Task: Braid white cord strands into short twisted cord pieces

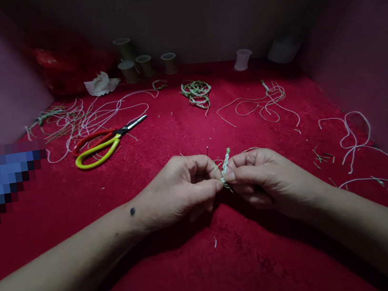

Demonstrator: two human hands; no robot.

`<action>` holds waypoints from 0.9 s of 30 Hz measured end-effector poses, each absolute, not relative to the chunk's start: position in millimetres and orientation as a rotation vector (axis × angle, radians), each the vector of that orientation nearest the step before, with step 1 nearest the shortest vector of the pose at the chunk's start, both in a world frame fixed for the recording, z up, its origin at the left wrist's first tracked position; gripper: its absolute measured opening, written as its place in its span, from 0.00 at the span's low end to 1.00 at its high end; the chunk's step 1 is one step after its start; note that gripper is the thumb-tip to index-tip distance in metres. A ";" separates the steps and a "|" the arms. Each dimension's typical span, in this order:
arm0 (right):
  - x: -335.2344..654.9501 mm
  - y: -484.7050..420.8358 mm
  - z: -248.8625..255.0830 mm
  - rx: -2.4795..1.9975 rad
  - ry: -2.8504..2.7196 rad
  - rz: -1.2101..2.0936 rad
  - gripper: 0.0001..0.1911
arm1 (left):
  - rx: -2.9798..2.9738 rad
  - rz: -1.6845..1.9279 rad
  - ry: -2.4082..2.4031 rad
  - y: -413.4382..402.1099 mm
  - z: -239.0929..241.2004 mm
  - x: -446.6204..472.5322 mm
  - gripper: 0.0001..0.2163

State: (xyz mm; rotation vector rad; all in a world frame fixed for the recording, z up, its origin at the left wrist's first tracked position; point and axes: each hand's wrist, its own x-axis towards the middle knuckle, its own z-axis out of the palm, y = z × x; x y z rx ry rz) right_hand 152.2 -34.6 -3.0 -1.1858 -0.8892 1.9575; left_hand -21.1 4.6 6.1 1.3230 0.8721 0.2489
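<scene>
My left hand [181, 186] and my right hand [259, 175] meet over the middle of a red cloth [211, 268]. Both are closed in a pinch on a short braided cord piece [225, 160], green and white, whose tip sticks up between the thumbs. Thin loose threads run out from the braid under my fingers. A pin-like tip shows just above my left fingers.
Scissors [103, 144] with red and yellow handles lie at left among loose white cords [78, 118]. A pile of braided cords [196, 92] lies further back, with thread spools [144, 64] along the wall. More white cord [355, 142] lies at right. A blurred patch covers the left edge.
</scene>
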 end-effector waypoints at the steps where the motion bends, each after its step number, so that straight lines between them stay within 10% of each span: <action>1: 152.9 -34.4 -3.1 -1.177 -0.880 1.966 0.12 | 1.323 0.250 0.872 4.9 5.9 -21.2 0.04; 27: 156.4 -34.5 -5.5 -1.157 -0.825 1.913 0.11 | 1.938 0.711 0.843 4.2 4.8 -24.6 0.02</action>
